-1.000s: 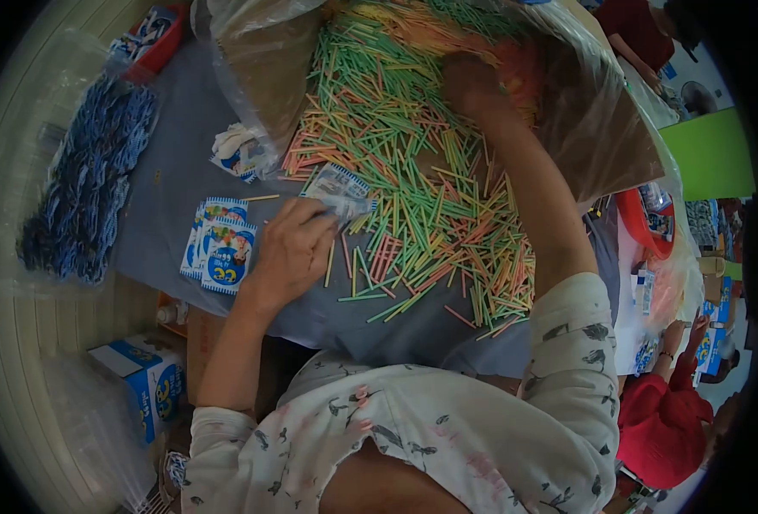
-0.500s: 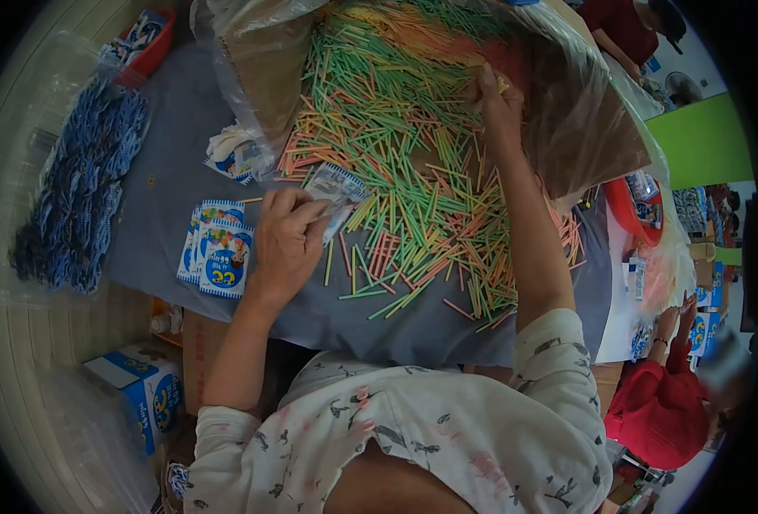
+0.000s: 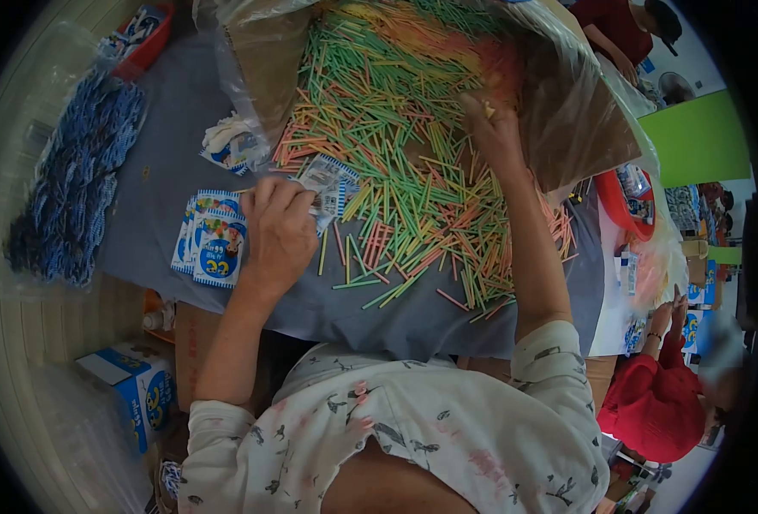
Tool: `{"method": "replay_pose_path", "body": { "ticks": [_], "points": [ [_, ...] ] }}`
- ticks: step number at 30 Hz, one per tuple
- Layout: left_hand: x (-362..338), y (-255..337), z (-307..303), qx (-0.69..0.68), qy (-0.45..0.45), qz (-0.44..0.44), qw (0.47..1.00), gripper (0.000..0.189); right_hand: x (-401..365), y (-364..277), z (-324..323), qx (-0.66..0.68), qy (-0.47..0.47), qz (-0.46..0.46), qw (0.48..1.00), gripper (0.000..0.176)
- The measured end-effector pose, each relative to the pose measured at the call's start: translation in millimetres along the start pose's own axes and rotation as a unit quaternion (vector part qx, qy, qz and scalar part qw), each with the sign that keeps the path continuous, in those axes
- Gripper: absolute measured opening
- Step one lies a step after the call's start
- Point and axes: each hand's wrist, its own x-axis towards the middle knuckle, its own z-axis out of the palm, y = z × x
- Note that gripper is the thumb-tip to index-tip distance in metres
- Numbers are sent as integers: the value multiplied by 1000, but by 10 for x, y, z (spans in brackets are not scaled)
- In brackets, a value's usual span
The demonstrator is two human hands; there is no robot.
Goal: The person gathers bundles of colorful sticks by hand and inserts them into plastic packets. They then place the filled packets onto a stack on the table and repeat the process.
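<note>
Coming back toward the body, the right hand (image 3: 496,137) now has its fingers curled almost closed around what look like yellow sticks (image 3: 489,110), so some seem picked. The left hand (image 3: 280,233) pinches a packet (image 3: 328,182) beside the big stick pile (image 3: 396,128).

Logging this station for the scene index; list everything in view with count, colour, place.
Candy sticks: uncountable, green/yellow/pink/orange, centre heap
Cardboard box: one, brown, plastic-lined, behind heap
Flat packets: several, blue-white, by left hand
Crumpled packet: one, blue-white, above those
Packet strips: many, blue, far left
Red baskets: two, far left and right
Printed carton: one, blue-white, lower left
Cloth: one, grey, tabletop
Fan: one, upper right
Other people: at least two, red tops, right
Left hand: one, on clear-fronted packet
Right hand: one, over heap
</note>
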Motion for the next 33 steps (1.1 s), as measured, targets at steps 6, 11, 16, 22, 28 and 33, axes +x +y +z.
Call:
{"method": "replay_pose_path", "body": {
  "ticks": [6, 11, 16, 22, 28, 33],
  "points": [
    [-115, 26, 209, 70, 24, 36, 997, 34, -225, -63, 380, -464, -40, -59, 883, 24],
    [-127, 51, 53, 95, 61, 33, 993, 30, 68, 75, 181, -459, -86, 19, 884, 27],
    [-30, 18, -25, 69, 117, 46, 990, 28, 183, 476, -44, -97, -11, -34, 995, 22],
    [-74, 3, 122, 26, 44, 40, 998, 23, 8, 241, -208, 330, 144, 5, 933, 15],
    [-39, -111, 73, -131, 37, -49, 989, 12, -60, 2, -53, 464, 143, -9, 874, 14],
    [-32, -61, 74, -164, 89, -48, 981, 7, -160, 117, 211, 164, 12, -46, 985, 17]
  ]
}}
